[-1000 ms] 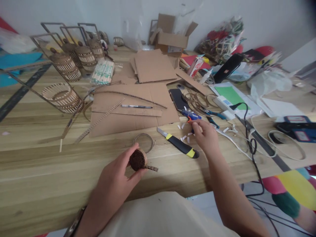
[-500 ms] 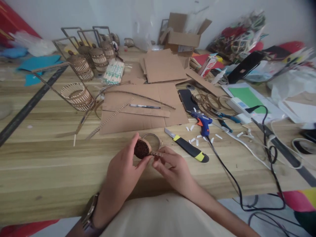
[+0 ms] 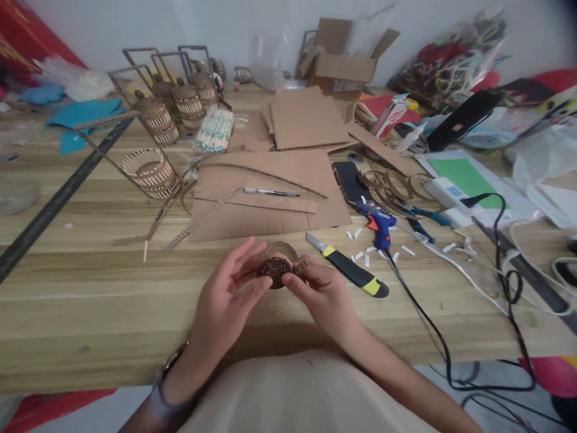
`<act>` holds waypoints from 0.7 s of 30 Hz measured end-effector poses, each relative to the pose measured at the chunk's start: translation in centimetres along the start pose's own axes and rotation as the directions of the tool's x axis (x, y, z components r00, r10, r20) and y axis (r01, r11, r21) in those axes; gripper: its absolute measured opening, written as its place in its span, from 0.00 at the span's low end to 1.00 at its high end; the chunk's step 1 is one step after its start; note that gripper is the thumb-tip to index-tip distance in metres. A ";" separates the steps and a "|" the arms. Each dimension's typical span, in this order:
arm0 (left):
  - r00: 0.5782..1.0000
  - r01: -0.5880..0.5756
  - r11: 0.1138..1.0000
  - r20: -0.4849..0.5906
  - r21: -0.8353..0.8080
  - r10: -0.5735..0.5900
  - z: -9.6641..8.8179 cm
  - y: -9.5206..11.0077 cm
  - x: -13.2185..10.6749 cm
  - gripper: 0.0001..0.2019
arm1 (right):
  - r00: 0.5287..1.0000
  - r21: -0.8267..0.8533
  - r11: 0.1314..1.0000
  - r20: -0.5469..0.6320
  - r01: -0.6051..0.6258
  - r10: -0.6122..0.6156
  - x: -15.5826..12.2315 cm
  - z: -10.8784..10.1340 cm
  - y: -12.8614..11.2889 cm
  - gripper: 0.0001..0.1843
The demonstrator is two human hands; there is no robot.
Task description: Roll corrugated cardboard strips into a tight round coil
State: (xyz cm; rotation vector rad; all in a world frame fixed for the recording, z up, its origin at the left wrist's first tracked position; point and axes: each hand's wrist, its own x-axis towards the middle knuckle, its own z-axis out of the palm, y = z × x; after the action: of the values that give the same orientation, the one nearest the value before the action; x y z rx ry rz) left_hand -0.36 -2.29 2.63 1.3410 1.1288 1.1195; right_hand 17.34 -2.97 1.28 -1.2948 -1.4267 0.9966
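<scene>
Over the front of the table, a round coil of rolled corrugated cardboard strip is held between both hands, its ridged dark face turned up toward me. My left hand grips its left side, thumb on the near edge and fingers behind. My right hand pinches the right side with thumb and fingers, where a short bit of strip shows. Just behind the coil is a thin cardboard ring, partly hidden by it. To the right of my right hand lies a black and yellow utility knife, its blade out.
A blue glue gun with a black cord lies among white scraps. Beyond are a cardboard sheet with a pen, a phone, pliers, and an unlidded slatted basket near several lidded ones.
The coil has turned so its ridged face points up, and my right hand has moved from the strip's end onto the coil's edge. The view has shifted slightly left.
</scene>
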 end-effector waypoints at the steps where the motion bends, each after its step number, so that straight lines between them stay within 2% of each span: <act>1: 0.995 0.105 0.986 0.016 -0.126 -0.103 0.1 0.1 0.2 0.27 | 1.000 0.006 1.000 0.014 -0.009 0.008 -0.1 0.0 0.0 0.24; 2: 0.982 0.188 0.957 0.048 -0.219 -0.182 0.2 0.2 0.4 0.26 | 0.999 0.009 1.000 0.027 -0.019 0.019 -0.2 0.0 -0.1 0.24; 4: 0.959 0.285 0.898 0.096 -0.335 -0.268 0.5 0.2 0.6 0.24 | 0.998 0.019 0.999 0.041 -0.048 0.047 -0.3 0.0 -0.2 0.25; 7: 0.951 0.305 0.854 0.083 -0.421 -0.298 1.1 0.1 0.8 0.16 | 0.988 0.100 0.984 0.058 -0.147 0.141 -0.5 0.0 -0.4 0.25; 9: 0.949 0.305 0.842 0.066 -0.444 -0.309 1.3 0.2 0.8 0.12 | 0.969 0.223 0.944 0.086 -0.244 0.230 -0.5 0.0 -0.5 0.22; 11: 0.943 0.315 0.831 0.050 -0.458 -0.330 1.3 0.2 0.8 0.11 | 0.957 0.360 0.887 0.098 -0.291 0.274 -0.5 0.1 -0.6 0.22; 13: 0.932 0.331 0.814 0.033 -0.477 -0.360 1.3 0.3 0.8 0.12 | 0.966 0.441 0.860 0.079 -0.256 0.247 -0.6 0.1 -0.5 0.23; 15: 0.916 0.362 0.790 0.031 -0.495 -0.400 1.3 0.4 0.9 0.13 | 0.983 0.438 0.881 0.046 -0.177 0.175 -0.8 0.0 -0.3 0.21; 18: 0.889 0.415 0.752 0.054 -0.511 -0.454 1.1 0.4 1.1 0.17 | 0.998 0.317 0.947 0.024 -0.060 0.055 -1.3 -0.5 -0.1 0.15; 21: 0.881 0.433 0.740 0.067 -0.515 -0.469 0.8 0.3 1.2 0.18 | 0.994 0.115 0.990 0.061 0.078 -0.085 -1.7 -1.4 -0.1 0.05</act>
State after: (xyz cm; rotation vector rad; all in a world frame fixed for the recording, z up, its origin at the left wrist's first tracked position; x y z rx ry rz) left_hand 0.59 -1.20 2.89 0.5624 1.0255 1.0045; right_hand 18.73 -4.71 1.49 -1.1225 -1.4409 1.0572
